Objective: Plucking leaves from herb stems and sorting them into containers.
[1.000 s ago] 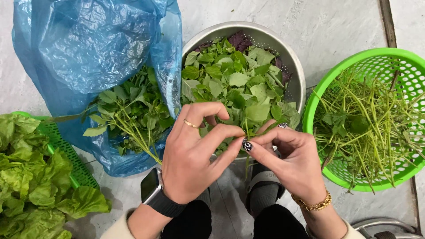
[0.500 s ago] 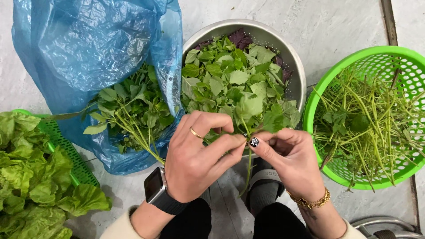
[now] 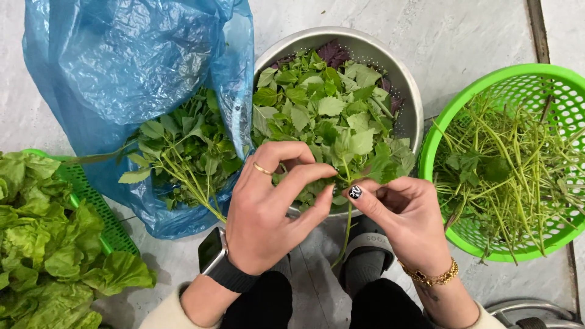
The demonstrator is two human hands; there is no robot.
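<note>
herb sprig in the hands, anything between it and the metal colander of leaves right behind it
Nothing visible does. The herb sprig, pinched by the left hand and right hand, hangs at the near rim of the metal colander, its leaves already over the bowl.

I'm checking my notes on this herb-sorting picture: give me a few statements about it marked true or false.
1. Both hands pinch one leafy green sprig over the round metal colander. True.
2. The green plastic basket on the right holds lettuce. False: it holds bare stems.
3. The left hand wears a ring. True.
4. The blue plastic bag is empty. False: leafy stalks lie in it.
5. The right hand wears a watch. False: a gold bracelet.
</note>
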